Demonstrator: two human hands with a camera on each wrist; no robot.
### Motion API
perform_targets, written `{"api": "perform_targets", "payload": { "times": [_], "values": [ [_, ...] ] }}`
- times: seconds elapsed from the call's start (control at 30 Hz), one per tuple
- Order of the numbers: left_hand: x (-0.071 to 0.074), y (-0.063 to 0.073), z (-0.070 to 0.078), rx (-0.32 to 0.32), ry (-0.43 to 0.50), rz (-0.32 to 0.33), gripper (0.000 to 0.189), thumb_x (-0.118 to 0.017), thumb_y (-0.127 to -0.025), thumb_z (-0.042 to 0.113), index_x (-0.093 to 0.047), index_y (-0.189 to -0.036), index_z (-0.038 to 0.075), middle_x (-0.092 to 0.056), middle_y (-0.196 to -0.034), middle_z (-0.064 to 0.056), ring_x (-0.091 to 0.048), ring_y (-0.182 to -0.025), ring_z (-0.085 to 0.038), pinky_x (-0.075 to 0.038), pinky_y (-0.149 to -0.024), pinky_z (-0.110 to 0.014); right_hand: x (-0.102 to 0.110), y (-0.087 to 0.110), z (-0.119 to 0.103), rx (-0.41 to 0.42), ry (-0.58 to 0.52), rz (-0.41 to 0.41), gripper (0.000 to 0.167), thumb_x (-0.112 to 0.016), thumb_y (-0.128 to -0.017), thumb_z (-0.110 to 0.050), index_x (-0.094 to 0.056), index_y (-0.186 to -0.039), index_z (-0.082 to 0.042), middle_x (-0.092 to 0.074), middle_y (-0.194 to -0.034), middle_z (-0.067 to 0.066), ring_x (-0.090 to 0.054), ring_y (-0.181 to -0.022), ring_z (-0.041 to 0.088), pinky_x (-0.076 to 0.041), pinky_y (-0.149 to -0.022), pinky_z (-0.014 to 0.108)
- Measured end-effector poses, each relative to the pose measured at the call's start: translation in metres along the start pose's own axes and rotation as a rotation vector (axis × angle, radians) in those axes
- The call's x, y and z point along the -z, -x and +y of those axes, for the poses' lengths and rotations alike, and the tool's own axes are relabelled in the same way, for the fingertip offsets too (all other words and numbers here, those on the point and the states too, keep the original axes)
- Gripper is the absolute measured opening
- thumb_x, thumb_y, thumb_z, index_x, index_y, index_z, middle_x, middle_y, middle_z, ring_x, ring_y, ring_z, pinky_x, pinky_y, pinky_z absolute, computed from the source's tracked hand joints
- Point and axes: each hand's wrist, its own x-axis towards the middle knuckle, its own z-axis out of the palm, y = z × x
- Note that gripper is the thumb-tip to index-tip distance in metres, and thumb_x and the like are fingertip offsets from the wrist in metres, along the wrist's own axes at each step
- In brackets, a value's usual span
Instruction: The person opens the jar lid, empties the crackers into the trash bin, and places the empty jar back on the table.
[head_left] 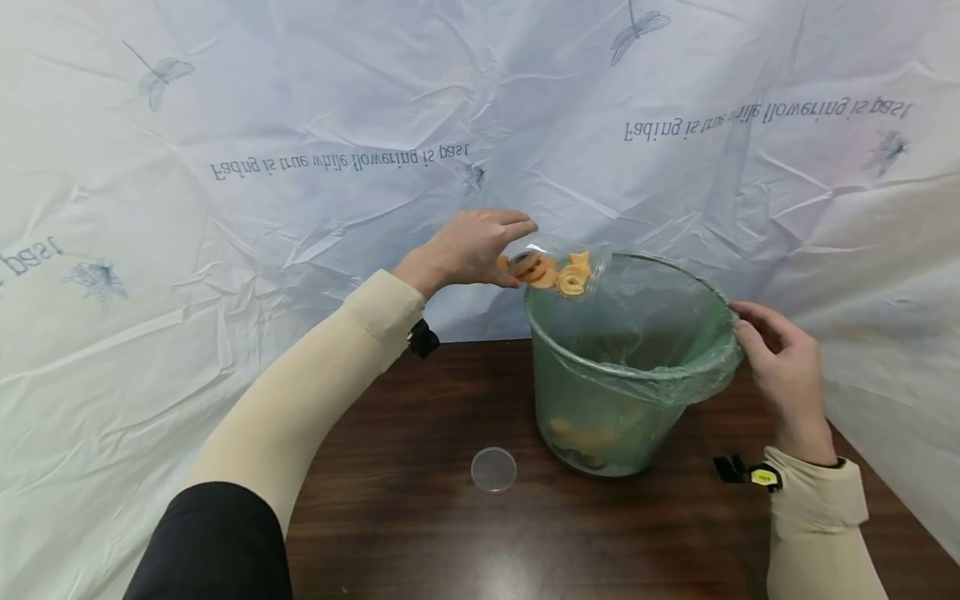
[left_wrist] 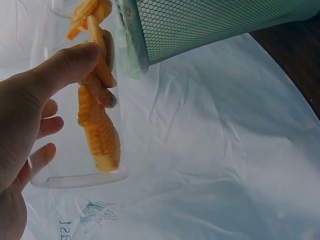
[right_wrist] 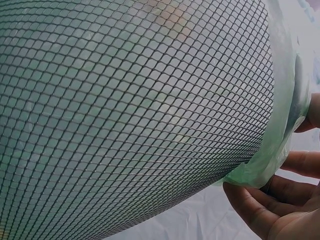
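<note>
My left hand [head_left: 472, 246] grips a clear plastic jar [left_wrist: 77, 181], tipped on its side above the left rim of a mesh wastebasket [head_left: 558, 392]. Inside the jar lie several orange snack pieces [head_left: 573, 279], some of them ring-shaped, others ridged [left_wrist: 100, 132]. A thin green bag [head_left: 697, 379] lines the basket and folds over its rim. With thumb and fingers, my right hand [head_left: 787, 367] holds the basket's right rim through the bag. More orange pieces [head_left: 585, 437] show blurrily through the mesh at the bottom.
A clear round lid [head_left: 493, 469] lies on the dark wooden table [head_left: 420, 517], left of the basket. Behind and at both sides hangs a creased white sheet [head_left: 337, 92] with printed lettering and dragonflies.
</note>
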Motion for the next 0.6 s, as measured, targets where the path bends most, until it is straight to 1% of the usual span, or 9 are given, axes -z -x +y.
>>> {"api": "perform_targets", "payload": {
  "times": [0.1, 0.2, 0.33, 0.47, 0.6],
  "values": [
    [0.0028, -0.0003, 0.0005, 0.003, -0.01, -0.026, 0.085, -0.078, -0.078, 0.05, -0.045, -0.146, 0.01, -0.048, -0.147, -0.008, -0.047, -0.134, -0.026, -0.04, -0.108, -0.044, -0.0001, -0.0003, -0.0008, 0.001, -0.002, -0.001, 0.032, -0.058, -0.097, -0.014, -0.064, -0.128, -0.006, -0.062, -0.115, -0.012, -0.055, -0.1, -0.002, -0.041, -0.075, 0.009],
    [0.0023, -0.001, 0.0007, -0.01, -0.026, -0.033, 0.085, -0.077, -0.079, 0.049, -0.044, -0.146, 0.011, -0.047, -0.148, -0.009, -0.045, -0.135, -0.027, -0.038, -0.11, -0.044, -0.0004, 0.0001, 0.0001, 0.0, -0.004, 0.003, 0.032, -0.058, -0.097, -0.014, -0.064, -0.127, -0.006, -0.062, -0.115, -0.012, -0.054, -0.1, -0.001, -0.041, -0.075, 0.009],
    [0.0019, -0.0021, 0.0008, -0.043, -0.063, -0.021, 0.083, -0.077, -0.079, 0.048, -0.045, -0.145, 0.01, -0.048, -0.147, -0.01, -0.046, -0.135, -0.026, -0.037, -0.111, -0.043, -0.0009, -0.0003, 0.0016, -0.006, -0.002, 0.013, 0.032, -0.058, -0.097, -0.016, -0.064, -0.127, -0.007, -0.063, -0.115, -0.01, -0.055, -0.102, 0.002, -0.041, -0.076, 0.01],
    [0.0028, -0.0028, 0.0008, -0.079, -0.098, -0.007, 0.081, -0.078, -0.079, 0.046, -0.047, -0.143, 0.008, -0.05, -0.145, -0.01, -0.046, -0.134, -0.026, -0.035, -0.113, -0.041, -0.0012, -0.0013, 0.0013, -0.011, 0.002, 0.02, 0.032, -0.058, -0.097, -0.017, -0.065, -0.127, -0.008, -0.063, -0.115, -0.01, -0.056, -0.101, 0.002, -0.041, -0.076, 0.01],
    [0.0032, -0.0028, 0.001, -0.091, -0.12, -0.019, 0.081, -0.078, -0.08, 0.046, -0.047, -0.144, 0.007, -0.05, -0.145, -0.01, -0.046, -0.134, -0.027, -0.032, -0.115, -0.04, -0.0014, -0.0015, -0.0003, -0.012, 0.004, 0.012, 0.032, -0.058, -0.097, -0.016, -0.065, -0.127, -0.007, -0.063, -0.114, -0.012, -0.055, -0.099, 0.0, -0.041, -0.074, 0.01]
  ]
}}
